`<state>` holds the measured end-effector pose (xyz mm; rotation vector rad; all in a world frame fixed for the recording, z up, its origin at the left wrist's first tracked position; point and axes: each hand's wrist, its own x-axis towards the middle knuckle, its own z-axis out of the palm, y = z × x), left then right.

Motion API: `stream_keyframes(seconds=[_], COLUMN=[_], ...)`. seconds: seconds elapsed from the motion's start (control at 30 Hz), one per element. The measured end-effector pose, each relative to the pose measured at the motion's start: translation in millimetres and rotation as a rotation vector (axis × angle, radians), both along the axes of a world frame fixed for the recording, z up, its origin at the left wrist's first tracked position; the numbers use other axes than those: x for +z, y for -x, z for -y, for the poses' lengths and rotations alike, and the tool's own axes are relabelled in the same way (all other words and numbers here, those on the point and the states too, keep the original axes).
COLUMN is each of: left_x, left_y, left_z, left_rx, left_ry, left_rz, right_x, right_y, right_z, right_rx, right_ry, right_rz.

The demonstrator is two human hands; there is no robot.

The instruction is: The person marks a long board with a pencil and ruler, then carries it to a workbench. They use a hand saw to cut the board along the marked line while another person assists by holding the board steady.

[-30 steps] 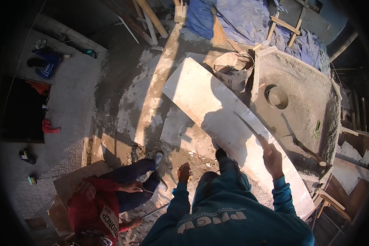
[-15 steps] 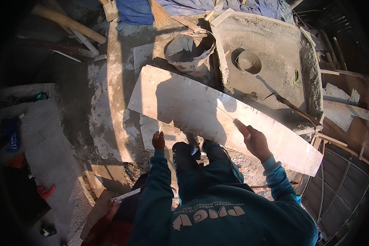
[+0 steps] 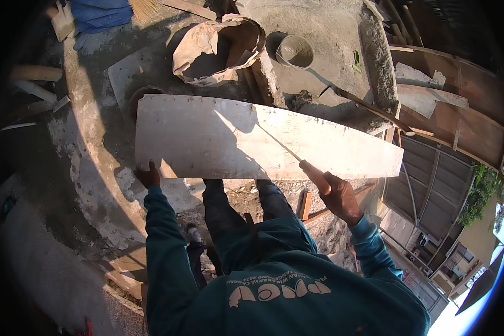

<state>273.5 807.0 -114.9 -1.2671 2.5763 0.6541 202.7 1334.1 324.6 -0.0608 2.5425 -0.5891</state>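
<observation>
A long pale board [image 3: 341, 140] lies crosswise in front of my legs, its right end tapering. My left hand [image 3: 147, 176] is at its near left corner, fingers closed about the edge with one digit showing on top. The white stick seen in this hand earlier is hidden. My right hand [image 3: 341, 197] wraps round the wooden handle of a trowel [image 3: 315, 176]. Its long thin shank reaches over the board to the far left. The blade is hard to tell from the bright sunlit surface.
Beyond the board stands an open, torn paper sack [image 3: 199, 53]. Behind right, a low-walled mixing trough [image 3: 341, 33] holds a small bucket [image 3: 295, 51] and a long-handled tool [image 3: 369, 109]. A broom [image 3: 145, 8] and blue tarp [image 3: 101, 17] lie far left. Another person's shoe [image 3: 194, 233] shows beside my legs.
The view has turned, so the board now lies level across it. My left hand has gone out leftward to the board's corner. The trowel reaches farther left over the board.
</observation>
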Motion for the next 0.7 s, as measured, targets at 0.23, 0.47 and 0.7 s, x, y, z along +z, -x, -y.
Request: stream_keyframes(seconds=[0.23, 0.47, 0.7], left_x=[-65, -71, -47], left_y=[42, 49, 59], left_z=[77, 87, 59], left_rx=[-0.141, -0.114, 0.116], left_ry=[-0.231, -0.326, -0.506], left_rz=[-0.005, 0.001, -0.063], right_x=[5, 0, 53], right_y=[3, -2, 54], right_z=[75, 99, 160], right_rx=[-0.063, -0.078, 0.151], right_ry=[0.002, -0.045, -0.2], right_rz=[0.118, 0.195, 0.111])
